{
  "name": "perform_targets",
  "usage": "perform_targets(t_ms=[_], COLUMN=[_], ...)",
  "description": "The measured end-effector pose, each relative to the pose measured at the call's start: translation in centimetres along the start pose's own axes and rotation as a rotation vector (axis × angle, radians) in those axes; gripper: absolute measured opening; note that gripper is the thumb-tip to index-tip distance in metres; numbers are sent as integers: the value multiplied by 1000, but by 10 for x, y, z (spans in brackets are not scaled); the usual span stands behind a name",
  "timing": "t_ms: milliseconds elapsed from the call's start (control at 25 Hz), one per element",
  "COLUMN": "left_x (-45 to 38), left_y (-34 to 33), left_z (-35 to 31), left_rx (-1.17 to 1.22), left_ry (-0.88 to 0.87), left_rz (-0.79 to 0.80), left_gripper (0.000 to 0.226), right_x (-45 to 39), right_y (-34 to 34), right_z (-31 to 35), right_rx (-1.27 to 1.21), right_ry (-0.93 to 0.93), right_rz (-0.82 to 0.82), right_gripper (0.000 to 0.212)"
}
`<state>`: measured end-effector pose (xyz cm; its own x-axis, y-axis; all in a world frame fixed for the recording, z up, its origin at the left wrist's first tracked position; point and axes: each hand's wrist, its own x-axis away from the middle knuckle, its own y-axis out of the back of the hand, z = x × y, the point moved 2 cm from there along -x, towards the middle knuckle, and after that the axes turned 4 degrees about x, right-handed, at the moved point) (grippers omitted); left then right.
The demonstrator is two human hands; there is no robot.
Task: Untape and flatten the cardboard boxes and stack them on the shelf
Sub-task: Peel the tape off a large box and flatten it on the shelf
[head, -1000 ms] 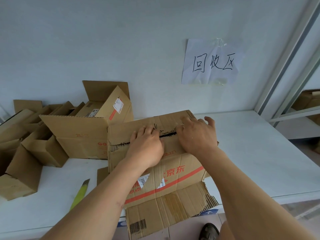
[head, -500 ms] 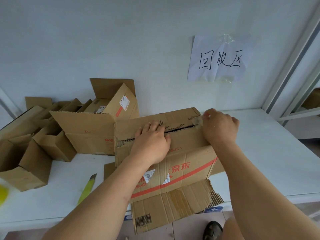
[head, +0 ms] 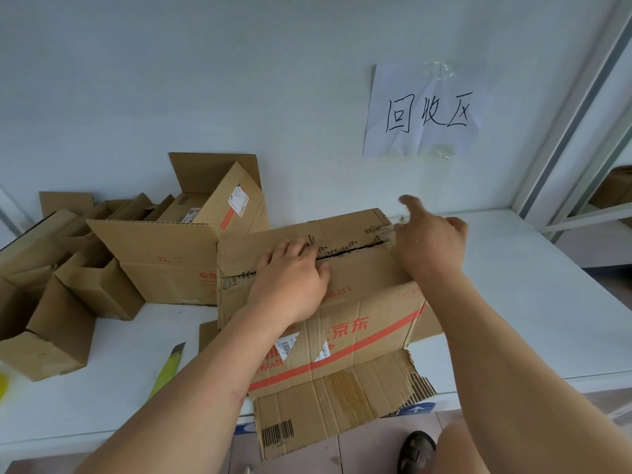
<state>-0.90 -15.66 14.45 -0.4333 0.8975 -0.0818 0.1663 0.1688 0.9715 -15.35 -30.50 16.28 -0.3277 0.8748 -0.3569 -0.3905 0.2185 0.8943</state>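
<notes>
Both hands on torn, red-striped box (head: 342,302): left fingers (head: 294,251) flat; right fingers (head: 396,234) pinching tape (head: 390,234).

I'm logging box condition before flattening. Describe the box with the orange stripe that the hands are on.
The box with the orange stripe is worn brown corrugated cardboard with red print and white labels. It stands on the white shelf; a ragged flap with a barcode hangs over the edge. Its top seam gapes. The left hand presses the top; the right hand pinches tape at the seam's end.

Handwritten paper sign (head: 424,111) on wall, yellow-green knife (head: 166,371)
</notes>
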Motion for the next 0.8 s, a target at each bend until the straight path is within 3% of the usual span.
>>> perform_targets(t_ms=[120, 240, 360, 440, 600, 720, 800], left_x=[-5, -11, -18, -22, -26, -27, -24], left_y=[1, -2, -8, -11, -15, -17, -17], left_z=[-7, -25, -44, -51, -53, -53, -51], left_rx=[-8, -52, -37, -7, 0, 7, -2], left_ry=[41, 121, 61, -19, -46, -40, -18], left_rz=[56, 78, 42, 44, 61, 37, 32], left_gripper=[51, 57, 55, 47, 46, 46, 46], right_x=[2, 4, 1, 1, -2, -4, -6], right_y=[-2, -5, -8, -11, -6, -8, -15], right_z=[-11, -4, -5, -15, -31, -29, -28], right_rx=[16, 15, 92, -28, -411, -368, -300], right_ry=[-82, -66, 26, -19, -266, -228, -196], right_rz=[27, 127, 81, 23, 156, 352, 333], right_gripper=[31, 59, 32, 19, 29, 47, 43])
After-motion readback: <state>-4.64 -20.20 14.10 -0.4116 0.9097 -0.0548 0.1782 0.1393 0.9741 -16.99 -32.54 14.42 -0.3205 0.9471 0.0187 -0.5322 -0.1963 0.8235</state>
